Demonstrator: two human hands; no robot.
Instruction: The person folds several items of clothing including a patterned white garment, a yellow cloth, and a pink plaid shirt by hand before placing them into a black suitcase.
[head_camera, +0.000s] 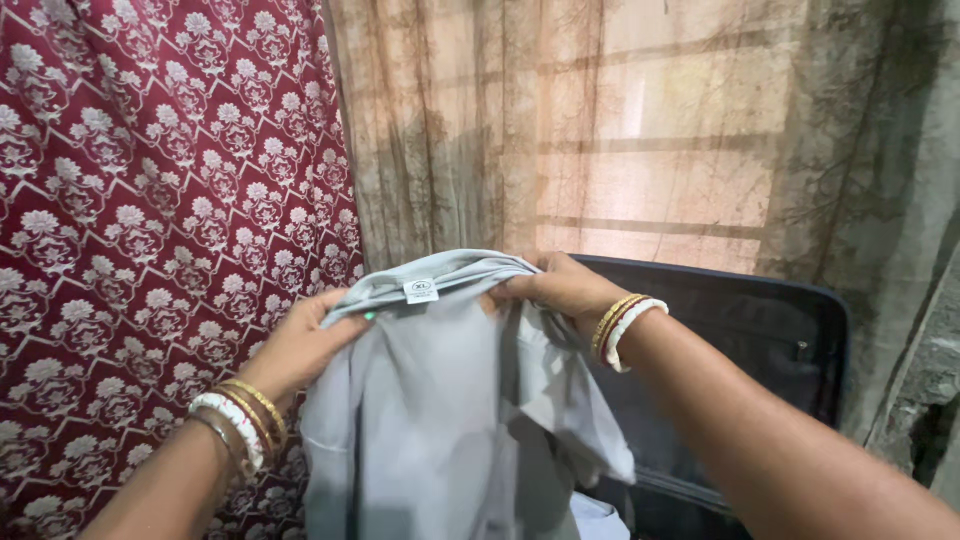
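A pale grey shirt (450, 420) hangs in front of me, held up by its collar, with a small white label showing at the neck. My left hand (305, 345) pinches the left side of the collar. My right hand (560, 288) grips the collar's right side, fingers closed over the fabric. Both wrists wear gold, red and white bangles. The shirt's lower part drapes down out of view at the bottom edge.
An open dark suitcase (760, 340) stands behind the shirt, lid leaning against a sheer beige curtain (600, 130). A red cloth with white flower print (150, 220) covers the left. A rough grey wall (925, 380) is at the right.
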